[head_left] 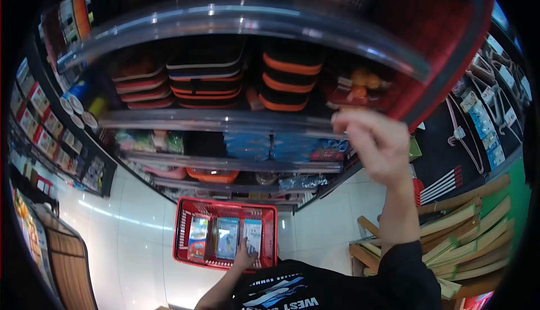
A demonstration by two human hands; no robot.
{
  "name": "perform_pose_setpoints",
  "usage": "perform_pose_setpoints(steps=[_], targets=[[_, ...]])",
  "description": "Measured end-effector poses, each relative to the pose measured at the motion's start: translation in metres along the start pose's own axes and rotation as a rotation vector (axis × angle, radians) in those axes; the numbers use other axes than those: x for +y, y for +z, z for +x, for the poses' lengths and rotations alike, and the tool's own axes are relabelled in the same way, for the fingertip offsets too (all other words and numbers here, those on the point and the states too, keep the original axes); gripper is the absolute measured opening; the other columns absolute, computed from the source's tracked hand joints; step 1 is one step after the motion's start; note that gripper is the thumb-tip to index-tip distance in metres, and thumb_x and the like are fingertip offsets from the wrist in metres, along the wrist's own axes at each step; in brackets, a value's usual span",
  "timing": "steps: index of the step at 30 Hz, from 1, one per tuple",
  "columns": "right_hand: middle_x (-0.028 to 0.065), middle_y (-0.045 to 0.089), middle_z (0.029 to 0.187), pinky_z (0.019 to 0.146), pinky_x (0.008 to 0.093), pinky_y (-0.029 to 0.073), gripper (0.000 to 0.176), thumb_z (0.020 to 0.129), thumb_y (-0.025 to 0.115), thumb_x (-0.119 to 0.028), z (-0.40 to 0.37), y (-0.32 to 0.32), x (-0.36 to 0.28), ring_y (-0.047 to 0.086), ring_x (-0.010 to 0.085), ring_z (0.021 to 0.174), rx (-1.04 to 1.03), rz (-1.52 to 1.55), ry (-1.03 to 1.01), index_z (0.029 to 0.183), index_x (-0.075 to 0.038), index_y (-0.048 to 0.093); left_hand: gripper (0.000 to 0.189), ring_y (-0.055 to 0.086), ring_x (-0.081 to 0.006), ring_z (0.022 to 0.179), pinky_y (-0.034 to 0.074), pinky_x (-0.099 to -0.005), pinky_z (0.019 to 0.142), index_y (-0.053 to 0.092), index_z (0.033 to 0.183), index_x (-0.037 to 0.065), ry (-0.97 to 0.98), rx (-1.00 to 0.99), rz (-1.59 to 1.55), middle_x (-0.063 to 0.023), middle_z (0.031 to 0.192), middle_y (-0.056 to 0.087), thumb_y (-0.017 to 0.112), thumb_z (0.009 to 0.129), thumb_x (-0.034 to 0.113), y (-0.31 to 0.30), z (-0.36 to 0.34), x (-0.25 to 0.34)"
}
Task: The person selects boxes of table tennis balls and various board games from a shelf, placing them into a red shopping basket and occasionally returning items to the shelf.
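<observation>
My right hand (pixel 376 144) is raised in front of the shelf unit, slightly blurred, its fingers curled in with nothing visible in them. The fingertips overlap the right end of a clear shelf edge (pixel 225 120). Just behind and above it is a pack with orange round pieces (pixel 363 82). Low down, my left hand (pixel 246 257) reaches over the near side of a red shopping basket (pixel 176 237), its thumb and fingers on a white and blue package (pixel 253 230). Two other packages, a colourful one (pixel 198 237) and a light blue one (pixel 227 237), lie beside it.
Stacked black and orange containers (pixel 289 82) and red-rimmed ones (pixel 146 88) fill the shelf. Blue packs (pixel 247 144) and an orange tub (pixel 212 175) sit lower. Hangers (pixel 458 133) and wooden pieces (pixel 461 228) stand at right, a wooden-slatted display (pixel 67 265) at left.
</observation>
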State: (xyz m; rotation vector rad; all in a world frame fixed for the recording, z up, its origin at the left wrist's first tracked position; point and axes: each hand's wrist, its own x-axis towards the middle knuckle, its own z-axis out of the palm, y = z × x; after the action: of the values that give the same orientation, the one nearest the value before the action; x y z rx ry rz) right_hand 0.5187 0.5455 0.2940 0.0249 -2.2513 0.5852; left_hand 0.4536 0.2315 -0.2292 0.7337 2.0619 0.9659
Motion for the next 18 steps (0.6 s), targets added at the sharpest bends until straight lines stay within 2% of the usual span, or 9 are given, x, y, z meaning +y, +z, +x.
perform_pose_setpoints(steps=[1,2,3,6,7,8,10,12,18], targets=[[0.0106,0.068,0.084,0.067,0.0253,0.051,0.016,0.089,0.059,-0.004,0.020,-0.012,-0.003,0.065,0.0139,0.074,0.058,-0.049,-0.062,0.100,0.002,0.068,0.090,0.044,-0.0487,0.124,0.039,-0.0468,0.104,0.019,0.145,-0.001,-0.005,0.014,0.037,-0.0352,0.133,0.041,0.071,0.077,0.023,-0.008,-0.009,0.012],[0.0099,0.069,0.085,0.070,0.0255,0.051,0.017,0.091,0.058,-0.007,0.039,-0.017,-0.012,0.063,0.0119,0.076,0.130,0.063,0.054,0.101,0.003,0.067,0.089,0.044,-0.0483,0.124,0.040,-0.0471,0.104,0.019,0.145,0.000,0.012,0.006,0.031,-0.0354,0.132,0.041,0.072,0.077,0.022,-0.014,-0.012,0.015],[0.0085,0.069,0.086,0.071,0.0255,0.050,0.018,0.093,0.057,-0.010,0.061,-0.028,-0.004,0.062,0.0102,0.078,0.183,-0.059,-0.072,0.102,0.003,0.067,0.089,0.044,-0.0483,0.124,0.040,-0.0471,0.104,0.019,0.145,0.000,0.030,0.015,0.040,-0.0354,0.132,0.041,0.072,0.077,0.022,-0.016,-0.012,0.011],[0.0125,0.070,0.091,0.075,0.0281,0.051,0.024,0.093,0.056,-0.018,0.127,-0.054,0.020,0.068,0.0198,0.083,0.248,-0.287,-0.182,0.106,-0.002,0.067,0.091,0.044,-0.0475,0.124,0.037,-0.0473,0.105,0.017,0.145,0.001,0.129,0.069,0.032,-0.0348,0.132,0.043,0.073,0.077,0.021,-0.021,-0.012,0.000],[0.0154,0.070,0.095,0.079,0.0321,0.051,0.027,0.093,0.055,-0.020,0.147,-0.065,0.021,0.069,0.0264,0.088,0.173,-0.380,-0.110,0.109,-0.002,0.066,0.091,0.044,-0.0475,0.124,0.037,-0.0473,0.105,0.017,0.145,0.001,0.141,0.083,0.034,-0.0348,0.132,0.043,0.073,0.077,0.021,-0.025,-0.017,0.005],[0.0186,0.069,0.100,0.084,0.0371,0.051,0.030,0.092,0.054,-0.021,0.170,-0.071,0.043,0.067,0.0323,0.096,0.171,-0.448,-0.158,0.113,-0.002,0.065,0.091,0.043,-0.0473,0.124,0.037,-0.0469,0.105,0.017,0.145,0.000,0.083,0.085,0.024,-0.0347,0.132,0.043,0.073,0.077,0.021,-0.028,-0.021,0.011],[0.0211,0.066,0.111,0.093,0.0394,0.049,0.036,0.092,0.052,-0.024,0.210,-0.085,0.075,0.062,0.0355,0.107,0.082,-0.638,-0.049,0.121,-0.005,0.062,0.090,0.045,-0.0470,0.124,0.037,-0.0464,0.105,0.018,0.145,-0.001,0.033,0.109,0.039,-0.0348,0.131,0.044,0.073,0.077,0.021,-0.028,-0.021,0.009],[0.0200,0.056,0.130,0.104,0.0400,0.042,0.045,0.093,0.050,-0.027,0.241,-0.093,0.097,0.053,0.0337,0.122,-0.081,-0.830,0.155,0.133,-0.008,0.054,0.090,0.045,-0.0470,0.123,0.038,-0.0466,0.104,0.018,0.144,-0.002,0.019,0.133,0.032,-0.0350,0.131,0.045,0.073,0.077,0.021,-0.027,-0.025,0.010],[0.0210,0.045,0.142,0.111,0.0398,0.034,0.055,0.092,0.054,-0.025,0.281,-0.096,0.151,0.041,0.0340,0.133,-0.256,-1.000,0.295,0.141,-0.004,0.041,0.087,0.049,-0.0452,0.121,0.041,-0.0442,0.102,0.023,0.141,-0.008,-0.031,0.197,-0.011,-0.0348,0.128,0.048,0.074,0.077,0.022,-0.012,-0.033,0.006]])
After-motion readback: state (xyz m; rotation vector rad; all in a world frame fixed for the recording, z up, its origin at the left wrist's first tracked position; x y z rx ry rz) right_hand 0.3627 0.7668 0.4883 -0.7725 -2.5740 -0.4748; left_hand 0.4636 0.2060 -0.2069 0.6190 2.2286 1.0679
